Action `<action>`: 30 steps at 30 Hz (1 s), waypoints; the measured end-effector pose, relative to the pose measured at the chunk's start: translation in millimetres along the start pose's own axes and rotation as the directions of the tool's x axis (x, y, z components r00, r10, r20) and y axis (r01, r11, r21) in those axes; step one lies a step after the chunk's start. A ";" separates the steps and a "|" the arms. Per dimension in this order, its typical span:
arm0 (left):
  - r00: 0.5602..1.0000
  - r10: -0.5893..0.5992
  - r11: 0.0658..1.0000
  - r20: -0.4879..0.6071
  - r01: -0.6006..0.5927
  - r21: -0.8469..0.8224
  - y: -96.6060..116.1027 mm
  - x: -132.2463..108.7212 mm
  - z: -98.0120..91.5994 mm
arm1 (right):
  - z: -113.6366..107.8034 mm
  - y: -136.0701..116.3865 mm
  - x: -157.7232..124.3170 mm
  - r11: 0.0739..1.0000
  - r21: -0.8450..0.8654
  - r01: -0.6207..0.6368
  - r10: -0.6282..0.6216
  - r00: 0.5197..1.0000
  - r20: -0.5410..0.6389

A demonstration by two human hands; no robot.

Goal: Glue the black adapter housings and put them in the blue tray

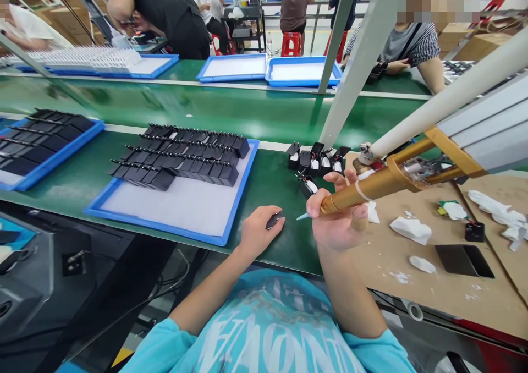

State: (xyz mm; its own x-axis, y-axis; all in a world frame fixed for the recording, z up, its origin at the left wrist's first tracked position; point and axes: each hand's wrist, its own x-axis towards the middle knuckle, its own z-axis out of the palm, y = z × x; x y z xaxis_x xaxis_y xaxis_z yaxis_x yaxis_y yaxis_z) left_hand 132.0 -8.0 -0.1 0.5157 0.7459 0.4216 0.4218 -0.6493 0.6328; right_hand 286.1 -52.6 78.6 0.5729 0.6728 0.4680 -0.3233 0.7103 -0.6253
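Observation:
My left hand (260, 231) rests low over the green bench, its fingers closed round a small black plastic part (274, 220). To its right, my right hand (336, 219) grips a gold-coloured glue dispensing gun (350, 197) from beneath. The gun's pale blue nozzle (304, 217) points left toward the part, with a gap between them. Just beyond my right hand stand several black housings (315, 161) with lids up and white bits inside. One more black housing (306, 185) with thin wires lies nearer the nozzle.
Left is a blue tray (223, 235) bearing rows of black boxes (181, 155); another loaded tray (41, 175) lies farther left. A slanted metal post (358, 65) rises ahead. Cardboard (383, 263) at right carries crumpled white tissue (411, 230) and a black case (464, 260). Several people work beyond.

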 end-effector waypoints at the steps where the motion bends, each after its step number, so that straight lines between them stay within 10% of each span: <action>1: 1.000 -0.018 1.000 0.011 0.018 0.005 1.7 -1.1 0.7 | -0.1 -0.1 0.0 1.000 0.006 0.001 -0.001 1.000 0.005; 13: 0.939 -0.038 0.831 0.343 -0.161 0.533 11.1 0.6 -8.8 | -0.4 -2.6 0.0 1.000 -0.019 -0.009 0.009 0.999 -0.031; 17: 0.910 -0.094 0.928 0.405 -0.068 0.368 8.6 6.5 -14.9 | -1.1 -2.3 0.0 0.999 -0.052 -0.015 0.012 0.999 -0.053; 20: 0.905 -0.252 0.947 0.343 0.304 -0.107 2.2 7.6 -20.5 | -2.2 -1.9 -0.4 0.998 -0.058 -0.006 0.002 0.998 -0.064; 23: 0.780 -0.419 0.422 0.464 0.620 -0.662 -2.7 6.5 -27.7 | -3.4 -2.1 -0.4 0.998 -0.058 -0.009 0.005 0.997 -0.074; 26: 0.716 -0.354 -0.092 0.601 0.613 -0.785 -2.4 4.5 -35.7 | -5.0 -2.0 0.4 0.998 -0.066 -0.015 0.010 0.996 -0.085; 30: 0.733 -0.350 -0.212 0.583 0.545 -0.811 0.4 2.6 -46.3 | -7.0 -1.3 1.8 0.998 -0.066 -0.023 0.016 0.994 -0.105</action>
State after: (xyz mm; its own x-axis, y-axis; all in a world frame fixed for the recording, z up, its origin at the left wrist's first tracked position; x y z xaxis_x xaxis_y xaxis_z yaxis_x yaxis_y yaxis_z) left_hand 99.0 0.6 31.3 0.6656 0.6872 -0.2910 -0.4138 0.6644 0.6224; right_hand 292.8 -53.7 75.9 0.6439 0.6584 0.3898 -0.2855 0.6795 -0.6759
